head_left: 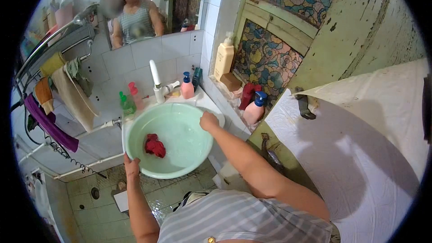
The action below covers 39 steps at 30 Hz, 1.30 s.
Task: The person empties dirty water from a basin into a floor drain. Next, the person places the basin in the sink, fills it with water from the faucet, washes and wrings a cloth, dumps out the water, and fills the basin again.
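A large pale green basin (204, 153) rests on the white sink (217, 111), below the white faucet (155, 76). Inside it, left of the middle, lies a crumpled dark red cloth (155, 146) in shallow water. My left hand (132, 166) grips the basin's rim at the lower left, thumb up against the outer side. On the upper right rim my right hand (209, 122) is closed, its fingers folded over the edge. Neither hand touches the cloth.
Pump bottles (187, 86) stand behind the basin, with a green bottle (127, 103) at its left. More bottles (254, 108) line the ledge at right. Towels (72, 94) hang at left. A white curtain (351, 153) hangs at right. A mirror (157, 9) shows a person.
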Motion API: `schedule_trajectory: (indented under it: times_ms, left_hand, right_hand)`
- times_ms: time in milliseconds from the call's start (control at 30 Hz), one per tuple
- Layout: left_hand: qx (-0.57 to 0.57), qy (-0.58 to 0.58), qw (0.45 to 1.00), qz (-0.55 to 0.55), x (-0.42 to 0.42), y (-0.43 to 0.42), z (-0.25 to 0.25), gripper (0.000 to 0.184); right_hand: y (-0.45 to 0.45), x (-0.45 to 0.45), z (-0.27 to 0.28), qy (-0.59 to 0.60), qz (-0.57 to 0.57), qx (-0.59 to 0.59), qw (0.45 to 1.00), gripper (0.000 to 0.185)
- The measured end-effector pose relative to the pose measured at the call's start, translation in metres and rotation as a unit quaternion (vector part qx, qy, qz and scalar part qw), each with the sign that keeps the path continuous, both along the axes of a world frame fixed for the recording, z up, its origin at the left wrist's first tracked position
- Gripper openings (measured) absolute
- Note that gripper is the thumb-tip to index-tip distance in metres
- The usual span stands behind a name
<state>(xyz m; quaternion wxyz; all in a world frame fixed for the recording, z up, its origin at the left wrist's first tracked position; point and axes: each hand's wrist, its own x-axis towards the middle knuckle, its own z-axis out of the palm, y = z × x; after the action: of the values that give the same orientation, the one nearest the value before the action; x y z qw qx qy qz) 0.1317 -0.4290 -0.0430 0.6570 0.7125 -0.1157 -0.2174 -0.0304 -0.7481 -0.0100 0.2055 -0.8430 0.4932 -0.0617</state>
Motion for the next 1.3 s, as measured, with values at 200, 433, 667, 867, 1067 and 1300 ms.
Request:
schedule_trajectory:
  times_ms: [200, 433, 667, 867, 1067, 1300]
  left_hand:
    - [-0.039, 0.014, 0.999, -0.008, 0.007, 0.000, -0.015, 0.060]
    - [-0.054, 0.047, 0.997, -0.010, 0.011, -0.001, -0.021, 0.056]
    - [-0.030, 0.041, 0.998, -0.022, 0.003, -0.003, 0.001, 0.055]
    - [0.095, -0.038, 0.995, 0.011, 0.005, -0.001, -0.011, 0.056]
    - [0.010, 0.007, 1.000, 0.016, 0.009, -0.005, -0.022, 0.065]
    - [0.009, 0.010, 1.000, 0.011, -0.003, -0.004, -0.004, 0.055]
  right_hand:
    - [-0.003, 0.000, -0.005, -0.020, -0.003, -0.012, 1.000, 0.026]
    - [-0.004, 0.000, -0.004, -0.018, 0.011, -0.007, 1.000, 0.026]
    - [0.001, -0.005, 0.014, -0.008, 0.018, 0.021, 1.000, 0.027]
    - [-0.036, 0.002, -0.056, 0.004, 0.107, -0.072, 0.992, 0.031]
    - [-0.016, 0.001, -0.013, -0.028, 0.026, 0.015, 0.999, 0.030]
    - [-0.006, -0.004, -0.005, -0.031, 0.037, -0.041, 0.998, 0.028]
